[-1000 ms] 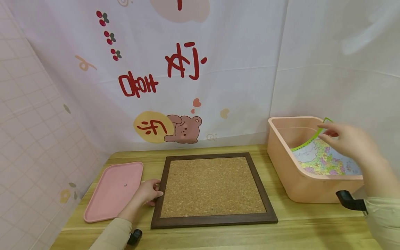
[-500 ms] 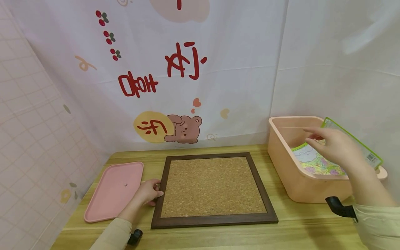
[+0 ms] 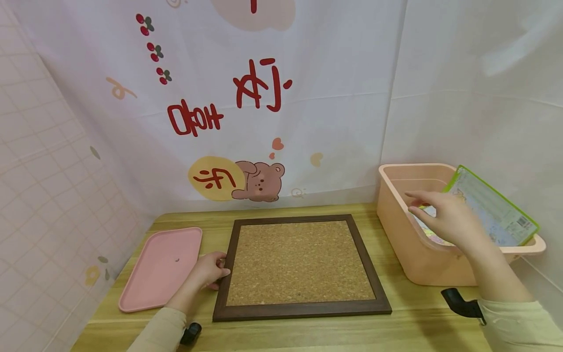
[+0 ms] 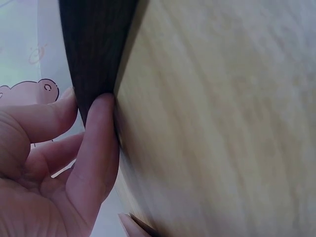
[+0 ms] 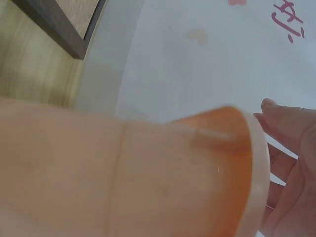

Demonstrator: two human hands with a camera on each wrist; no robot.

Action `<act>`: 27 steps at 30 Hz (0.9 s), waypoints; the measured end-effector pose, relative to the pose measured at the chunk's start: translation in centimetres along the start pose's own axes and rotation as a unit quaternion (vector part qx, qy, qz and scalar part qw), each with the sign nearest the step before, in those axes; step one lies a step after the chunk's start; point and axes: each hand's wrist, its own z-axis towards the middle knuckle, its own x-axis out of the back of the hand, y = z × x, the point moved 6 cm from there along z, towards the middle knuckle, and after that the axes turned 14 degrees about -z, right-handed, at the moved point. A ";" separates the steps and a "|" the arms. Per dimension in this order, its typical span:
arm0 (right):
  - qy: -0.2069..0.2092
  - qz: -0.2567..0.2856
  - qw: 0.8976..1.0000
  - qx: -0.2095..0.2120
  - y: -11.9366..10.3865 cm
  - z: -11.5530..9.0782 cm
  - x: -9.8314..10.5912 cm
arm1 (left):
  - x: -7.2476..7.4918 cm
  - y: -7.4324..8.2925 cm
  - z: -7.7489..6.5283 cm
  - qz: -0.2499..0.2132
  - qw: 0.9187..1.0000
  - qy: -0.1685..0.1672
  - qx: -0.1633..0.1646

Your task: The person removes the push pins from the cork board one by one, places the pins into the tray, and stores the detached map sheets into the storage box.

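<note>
A cork board (image 3: 303, 264) with a dark wooden frame lies on the wooden table. My left hand (image 3: 208, 269) grips its left edge; in the left wrist view, thumb and fingers lie on either side of the dark frame (image 4: 96, 54). Over the peach plastic bin (image 3: 404, 244) at the right hovers my right hand (image 3: 446, 215), fingers apart and holding nothing. A green-edged map sheet or board (image 3: 501, 210) leans in the bin, partly behind that hand. Beneath it, a colourful printed map (image 3: 428, 227) shows in part.
A pink tray (image 3: 162, 269) lies left of the cork board, partly behind my left forearm. The bin stands at the table's right side. A white printed curtain (image 3: 334, 122) hangs behind the table.
My right hand has let go of the green-edged map piece, which now leans in the bin, and has moved left toward the bin's near rim. The left hand has stayed on the cork board.
</note>
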 end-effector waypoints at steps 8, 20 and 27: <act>0.016 0.009 0.999 0.027 -1.9 0.5 -1.1 | 0.0 -0.2 0.1 -0.001 1.000 0.000 -0.003; 0.069 0.030 0.995 0.062 -5.2 0.5 -2.6 | 0.1 -0.1 0.2 0.047 0.999 0.012 -0.024; 0.077 0.055 0.992 0.078 -6.6 0.3 -4.2 | 0.9 0.6 0.3 0.131 0.988 0.038 -0.068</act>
